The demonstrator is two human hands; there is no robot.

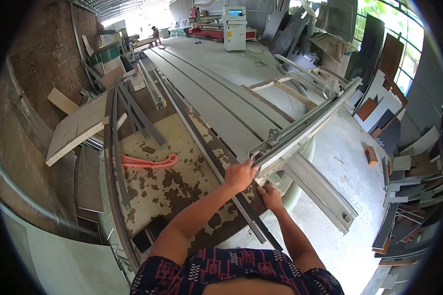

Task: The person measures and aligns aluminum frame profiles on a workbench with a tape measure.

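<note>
My left hand (240,177) is closed around the near end of a long aluminium fence (307,123), which lies crosswise over a sliding saw table (221,105). A dark knob (274,134) stands on the fence just beyond my fingers. Lower and to the right, my right hand (270,197) has curled fingers, with the thumb side against the dark table edge below the fence. What those fingers grip, if anything, is hidden. Long dark metal rails (202,142) run along the table under my left wrist.
A twisted pink cloth (150,161) lies on the worn, patchy tabletop (152,189) at left, near loose metal strips (140,115). A wide metal arm (325,194) juts out at right. Board offcuts (413,196) are stacked far right. A seated person (155,34) is in the background.
</note>
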